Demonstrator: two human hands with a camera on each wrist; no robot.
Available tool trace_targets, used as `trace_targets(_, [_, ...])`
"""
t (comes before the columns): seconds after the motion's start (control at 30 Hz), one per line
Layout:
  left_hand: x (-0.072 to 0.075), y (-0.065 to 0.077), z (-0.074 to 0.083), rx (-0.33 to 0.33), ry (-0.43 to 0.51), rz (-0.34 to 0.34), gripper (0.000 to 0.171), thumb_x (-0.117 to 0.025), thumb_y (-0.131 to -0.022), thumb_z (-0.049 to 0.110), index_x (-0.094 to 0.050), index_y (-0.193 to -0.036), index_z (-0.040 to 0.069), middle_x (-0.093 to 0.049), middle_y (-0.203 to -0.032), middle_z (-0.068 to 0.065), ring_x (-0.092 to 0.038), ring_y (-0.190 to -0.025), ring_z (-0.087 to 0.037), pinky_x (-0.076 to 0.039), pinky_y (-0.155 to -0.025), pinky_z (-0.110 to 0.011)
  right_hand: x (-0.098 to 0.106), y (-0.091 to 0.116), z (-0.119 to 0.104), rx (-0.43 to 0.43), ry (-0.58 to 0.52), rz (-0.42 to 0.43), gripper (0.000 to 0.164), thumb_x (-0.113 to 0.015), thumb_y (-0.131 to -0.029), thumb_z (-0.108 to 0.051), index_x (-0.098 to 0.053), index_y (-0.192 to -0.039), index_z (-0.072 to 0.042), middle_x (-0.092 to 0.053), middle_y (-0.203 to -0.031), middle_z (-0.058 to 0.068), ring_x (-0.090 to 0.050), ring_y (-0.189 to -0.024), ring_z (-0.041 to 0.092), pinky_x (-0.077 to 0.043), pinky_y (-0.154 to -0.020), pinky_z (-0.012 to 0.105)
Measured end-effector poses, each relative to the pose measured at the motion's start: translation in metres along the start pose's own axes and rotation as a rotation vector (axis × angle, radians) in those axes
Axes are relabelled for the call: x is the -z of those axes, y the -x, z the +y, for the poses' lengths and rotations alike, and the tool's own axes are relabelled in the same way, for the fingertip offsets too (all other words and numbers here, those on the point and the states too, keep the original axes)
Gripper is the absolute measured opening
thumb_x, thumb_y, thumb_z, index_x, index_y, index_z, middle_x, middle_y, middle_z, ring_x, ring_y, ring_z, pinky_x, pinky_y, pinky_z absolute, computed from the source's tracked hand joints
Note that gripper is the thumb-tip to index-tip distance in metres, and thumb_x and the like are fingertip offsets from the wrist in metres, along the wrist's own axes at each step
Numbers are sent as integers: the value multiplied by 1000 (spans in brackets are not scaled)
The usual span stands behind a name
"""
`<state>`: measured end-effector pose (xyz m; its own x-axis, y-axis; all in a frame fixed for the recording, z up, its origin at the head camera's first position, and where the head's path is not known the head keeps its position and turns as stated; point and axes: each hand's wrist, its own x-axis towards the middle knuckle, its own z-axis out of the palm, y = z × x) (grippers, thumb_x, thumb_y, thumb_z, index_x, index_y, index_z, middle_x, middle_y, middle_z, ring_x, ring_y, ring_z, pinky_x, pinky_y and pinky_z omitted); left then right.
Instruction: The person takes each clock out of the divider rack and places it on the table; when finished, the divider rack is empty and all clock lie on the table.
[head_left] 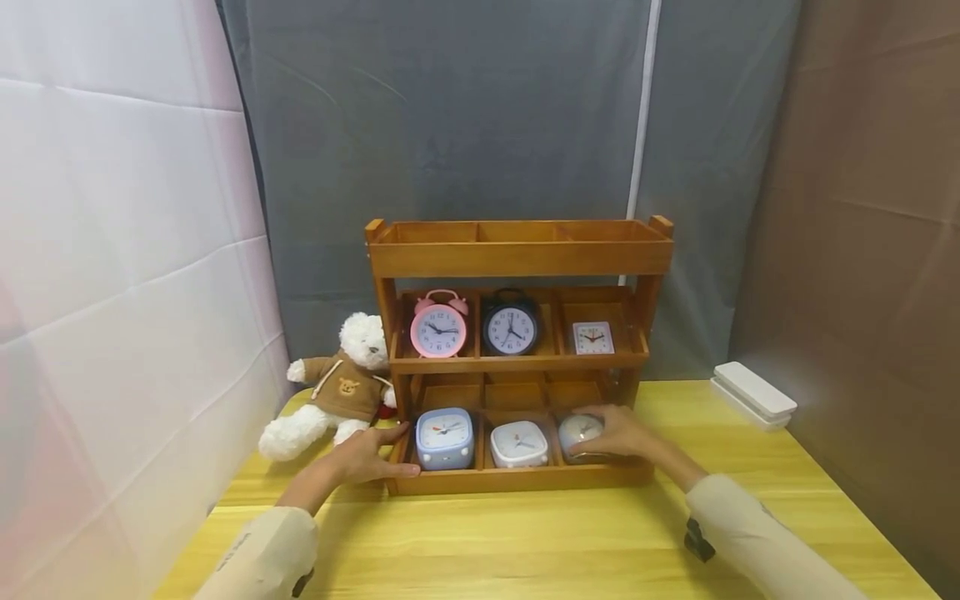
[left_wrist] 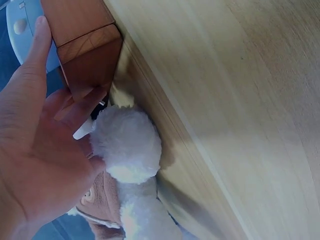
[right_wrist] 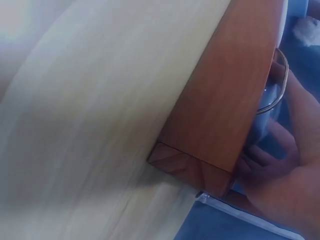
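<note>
A three-tier wooden shelf [head_left: 525, 482] stands on the table. At the lower left corner of the shelf, my left hand [head_left: 362, 457] grips the side, thumb along the front rail and fingers round the end post. My right hand [head_left: 617, 433] holds a small round grey alarm clock [head_left: 581, 428] in the bottom tier's right compartment, thumb at its front. The right wrist view shows a metal ring on this clock [right_wrist: 272, 97] beside my fingers. To its left sit a white square clock [head_left: 519, 443] and a blue square clock [head_left: 445, 439].
The middle tier carries a pink twin-bell clock [head_left: 438, 330], a black round clock [head_left: 511, 328] and a small white square clock [head_left: 593, 338]. A white teddy bear [head_left: 348, 385] in a brown hoodie leans by the shelf's left side. A white stapler-like object [head_left: 753, 392] lies at right.
</note>
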<state>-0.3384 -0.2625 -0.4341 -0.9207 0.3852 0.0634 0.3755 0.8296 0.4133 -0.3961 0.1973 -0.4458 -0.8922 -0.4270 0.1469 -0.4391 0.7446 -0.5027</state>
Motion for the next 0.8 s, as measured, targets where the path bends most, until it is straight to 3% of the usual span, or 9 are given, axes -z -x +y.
trace_targets(0.23, [-3,-1,-2,3,-2,1,93,-86,-82,52,-52,-150,-2,-59,-140,-32,-61,-124,-46,-50,-102,-58,-1,6,4,29,-26,135,74,-95,-67,-50,-74,-127,-13,-77,-111,3,-69,-97,18,-58,-87,42])
trace_targets(0.5, [-8,-2,-6,16,13,20,94,-86,-80,54,-53,-150,0,-59,-140,-31,-62,-123,-45,-51,-102,-56,4,12,0,150,-55,334,70,-99,-66,-40,-74,-125,-14,-77,-113,4,-71,-98,22,-59,-86,46])
trace_targets(0.8, [-4,1,0,30,21,26,92,-88,-80,50,-54,-149,0,-59,-139,-31,-64,-119,-42,-52,-100,-57,26,36,-3,164,-37,415,77,-101,-64,-37,-70,-133,-19,-72,-129,5,-68,-111,27,-56,-92,52])
